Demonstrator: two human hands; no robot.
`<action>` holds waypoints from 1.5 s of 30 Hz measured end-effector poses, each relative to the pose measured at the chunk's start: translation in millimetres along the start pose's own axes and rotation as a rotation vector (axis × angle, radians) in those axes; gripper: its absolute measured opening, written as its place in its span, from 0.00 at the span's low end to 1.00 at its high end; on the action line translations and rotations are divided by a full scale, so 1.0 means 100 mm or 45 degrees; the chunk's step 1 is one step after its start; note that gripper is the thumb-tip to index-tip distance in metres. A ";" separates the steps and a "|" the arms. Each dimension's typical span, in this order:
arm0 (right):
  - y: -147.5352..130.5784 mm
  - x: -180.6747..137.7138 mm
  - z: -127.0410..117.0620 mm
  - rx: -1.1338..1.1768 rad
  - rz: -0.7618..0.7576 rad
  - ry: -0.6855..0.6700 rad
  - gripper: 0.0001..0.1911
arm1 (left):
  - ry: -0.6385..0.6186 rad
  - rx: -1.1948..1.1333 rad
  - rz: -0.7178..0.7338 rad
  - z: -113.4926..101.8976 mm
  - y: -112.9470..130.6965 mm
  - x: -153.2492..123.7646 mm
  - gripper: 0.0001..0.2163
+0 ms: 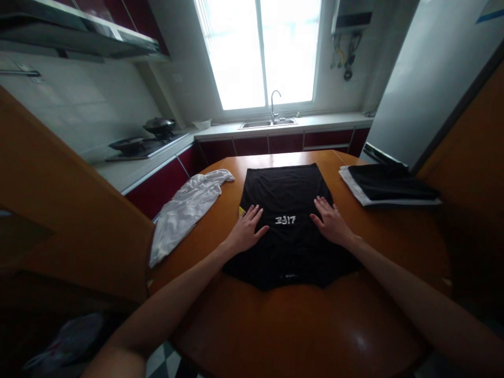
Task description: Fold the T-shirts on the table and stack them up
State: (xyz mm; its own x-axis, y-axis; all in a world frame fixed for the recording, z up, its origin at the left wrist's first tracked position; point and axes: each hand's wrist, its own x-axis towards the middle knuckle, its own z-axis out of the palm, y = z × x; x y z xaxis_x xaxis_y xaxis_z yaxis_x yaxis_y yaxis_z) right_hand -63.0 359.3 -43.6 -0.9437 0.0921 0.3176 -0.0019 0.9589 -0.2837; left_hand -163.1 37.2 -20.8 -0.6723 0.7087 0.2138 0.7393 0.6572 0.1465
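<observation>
A left hand (246, 231) and right hand (333, 223) — fingers spread, gripping nothing — rest on a black T-shirt (285, 189), both equally near; it lies beneath and between them, long axis toward the window (236, 52); one T-shirt, one rumpled white garment (189, 210), one folded clothing stack (394, 181) — one wooden table (291, 325).

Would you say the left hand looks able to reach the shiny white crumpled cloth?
Probably yes: between the left hand and the shiny white crumpled cloth, I see only brown wooden tabletop.
</observation>
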 end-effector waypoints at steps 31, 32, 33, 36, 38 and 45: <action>-0.31 -0.18 0.05 -0.172 -0.019 -0.297 0.37 | -0.177 -0.020 0.018 0.10 0.10 -0.03 0.38; -0.30 -0.18 0.06 -0.170 -0.022 -0.301 0.37 | -0.177 -0.027 0.021 0.09 0.11 -0.03 0.38; -0.30 -0.18 0.06 -0.164 -0.029 -0.291 0.37 | -0.160 -0.043 0.027 0.08 0.11 -0.03 0.38; -0.28 -0.18 0.06 -0.128 -0.067 -0.222 0.36 | -0.048 -0.149 0.049 0.03 0.13 -0.03 0.33; -0.28 -0.19 0.05 -0.106 -0.087 -0.201 0.35 | 0.019 -0.210 0.055 0.00 0.14 -0.02 0.30; -0.27 -0.16 -0.01 -0.025 -0.090 -0.207 0.32 | -0.028 -0.263 0.068 -0.01 0.14 -0.02 0.28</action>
State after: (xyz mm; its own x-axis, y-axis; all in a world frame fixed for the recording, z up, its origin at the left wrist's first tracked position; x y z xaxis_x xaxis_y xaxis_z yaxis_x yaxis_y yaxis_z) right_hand -47.1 332.2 -40.3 -0.9825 -0.0190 0.1854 -0.0654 0.9666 -0.2477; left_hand -151.8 44.7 -17.8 -0.6310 0.7479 0.2061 0.7642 0.5535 0.3312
